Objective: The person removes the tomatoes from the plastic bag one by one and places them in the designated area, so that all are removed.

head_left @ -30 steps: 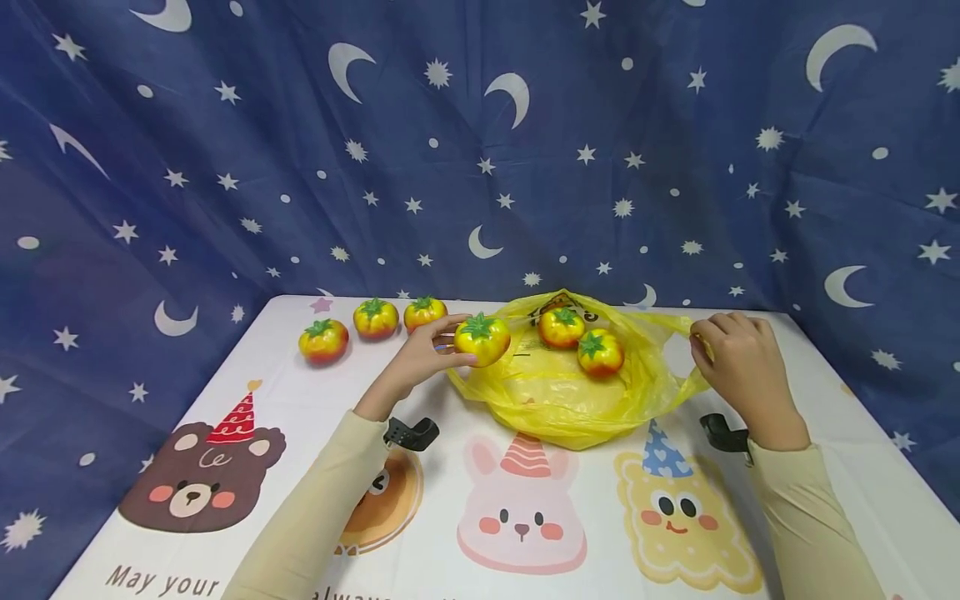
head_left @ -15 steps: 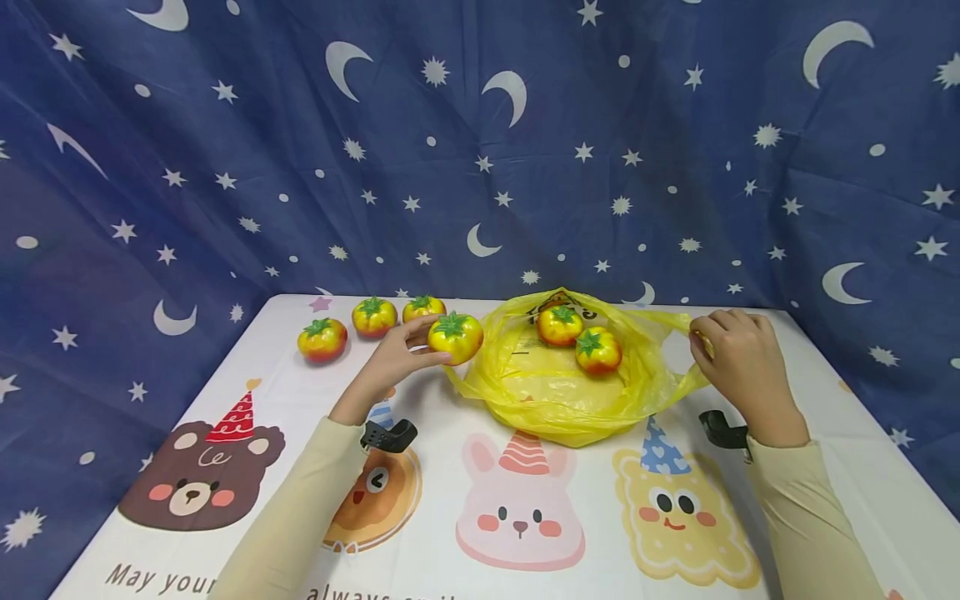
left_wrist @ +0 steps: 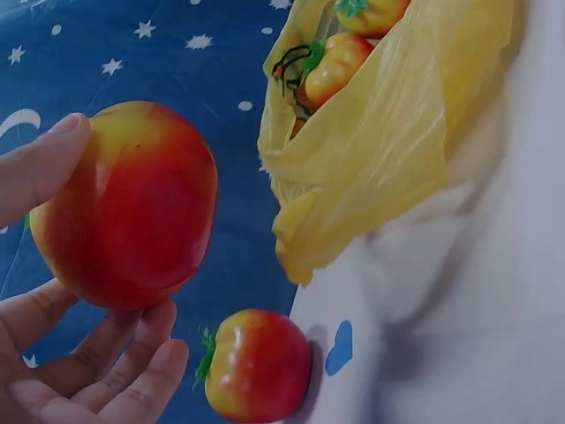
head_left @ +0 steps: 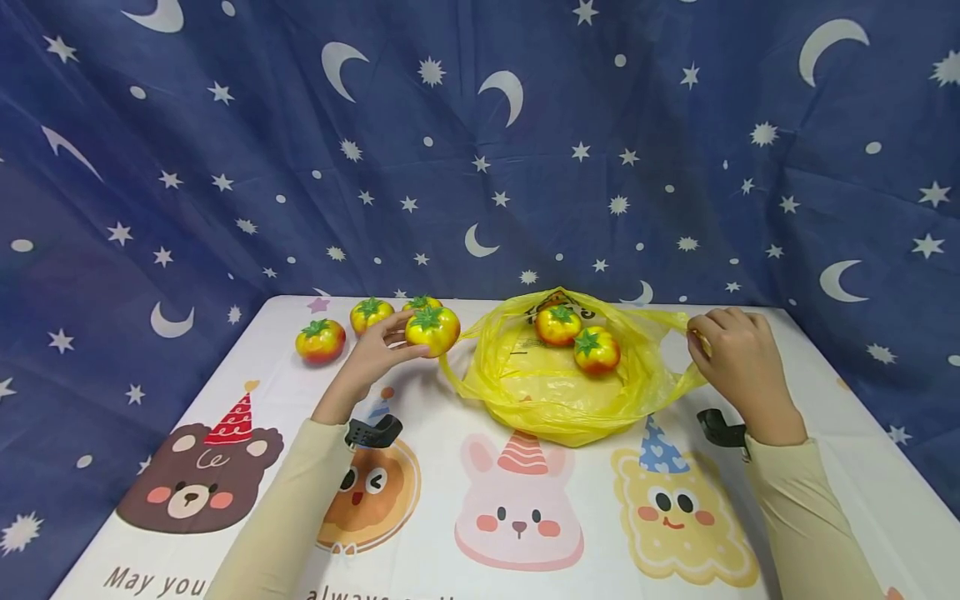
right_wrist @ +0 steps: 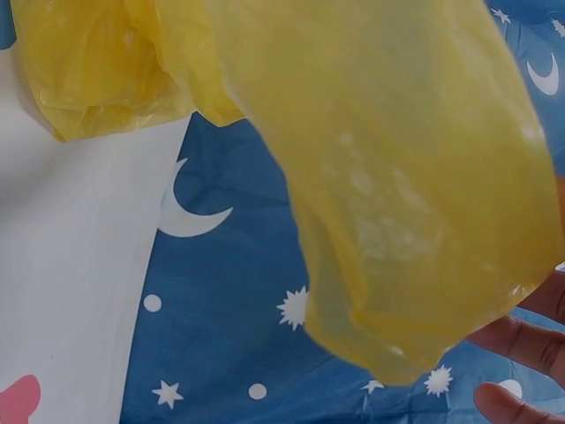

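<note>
In the head view my left hand [head_left: 369,360] holds a glossy yellow-red tomato [head_left: 433,333] with a green leafy top, just left of a yellow plastic bag [head_left: 525,408]. The left wrist view shows the thumb on one side of that held tomato [left_wrist: 132,208] and fingers beneath it. My right hand [head_left: 738,362] pinches the bag's right handle, pulling it out sideways; the right wrist view shows the stretched yellow plastic [right_wrist: 397,203] beside its fingers. Inside the wide mouth of the bag lie two similar tomatoes, one further back [head_left: 558,327] and one nearer [head_left: 597,353].
Three more tomatoes stand at the back left: the nearest one [head_left: 321,343], a second [head_left: 371,317], and a third partly hidden behind the held one. A white cloth [head_left: 420,575] printed with cartoon animals covers the table. Behind its far edge hangs a blue star-and-moon curtain [head_left: 420,108].
My left hand has moved left with the tomato, from the bag's left rim to outside it. My right hand and the bag stay nearly where they were.
</note>
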A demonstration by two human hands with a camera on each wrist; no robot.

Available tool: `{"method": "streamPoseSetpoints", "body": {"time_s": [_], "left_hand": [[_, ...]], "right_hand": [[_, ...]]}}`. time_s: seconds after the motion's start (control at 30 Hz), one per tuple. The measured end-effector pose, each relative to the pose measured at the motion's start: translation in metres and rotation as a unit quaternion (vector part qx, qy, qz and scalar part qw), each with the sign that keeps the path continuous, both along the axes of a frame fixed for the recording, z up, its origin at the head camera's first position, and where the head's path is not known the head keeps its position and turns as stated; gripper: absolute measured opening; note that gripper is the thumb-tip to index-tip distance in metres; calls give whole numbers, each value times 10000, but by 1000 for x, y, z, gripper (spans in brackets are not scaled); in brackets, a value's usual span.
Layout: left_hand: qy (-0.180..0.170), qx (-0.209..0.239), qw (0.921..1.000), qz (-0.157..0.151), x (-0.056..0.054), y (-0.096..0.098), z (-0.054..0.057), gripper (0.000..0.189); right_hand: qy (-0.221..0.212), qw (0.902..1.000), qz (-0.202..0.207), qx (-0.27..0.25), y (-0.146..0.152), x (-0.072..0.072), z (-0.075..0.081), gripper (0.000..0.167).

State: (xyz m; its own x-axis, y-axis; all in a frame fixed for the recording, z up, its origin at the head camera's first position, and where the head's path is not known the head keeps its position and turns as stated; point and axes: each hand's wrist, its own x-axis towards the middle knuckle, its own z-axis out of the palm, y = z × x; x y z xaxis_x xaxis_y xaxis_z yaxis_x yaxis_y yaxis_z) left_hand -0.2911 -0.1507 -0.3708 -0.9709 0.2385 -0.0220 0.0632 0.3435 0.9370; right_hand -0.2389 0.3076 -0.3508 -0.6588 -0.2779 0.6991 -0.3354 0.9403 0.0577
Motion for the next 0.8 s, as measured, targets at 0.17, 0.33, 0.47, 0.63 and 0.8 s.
{"method": "streamPoseSetpoints", "body": {"time_s": [0.17, 0.33, 0.47, 0.63, 0.8], "left_hand": [[12, 93, 9998, 153, -4, -6, -3, 73], [-78, 81, 9991, 415, -11, -11, -8, 75], [-162, 128, 9981, 572, -15, -14, -12, 75], [-211, 119, 9977, 638, -18, -17, -17, 74], [-210, -3, 9975, 670, -20, -20, -23, 74]], "right_hand": [[4, 10000, 21, 2, 0, 0, 1, 8], [-27, 10000, 19, -17, 0, 0, 1, 7], [-53, 10000, -1, -42, 0, 0, 2, 8], [-62, 10000, -17, -40, -1, 0, 2, 8], [-76, 10000, -24, -42, -1, 1, 2, 8]]}}
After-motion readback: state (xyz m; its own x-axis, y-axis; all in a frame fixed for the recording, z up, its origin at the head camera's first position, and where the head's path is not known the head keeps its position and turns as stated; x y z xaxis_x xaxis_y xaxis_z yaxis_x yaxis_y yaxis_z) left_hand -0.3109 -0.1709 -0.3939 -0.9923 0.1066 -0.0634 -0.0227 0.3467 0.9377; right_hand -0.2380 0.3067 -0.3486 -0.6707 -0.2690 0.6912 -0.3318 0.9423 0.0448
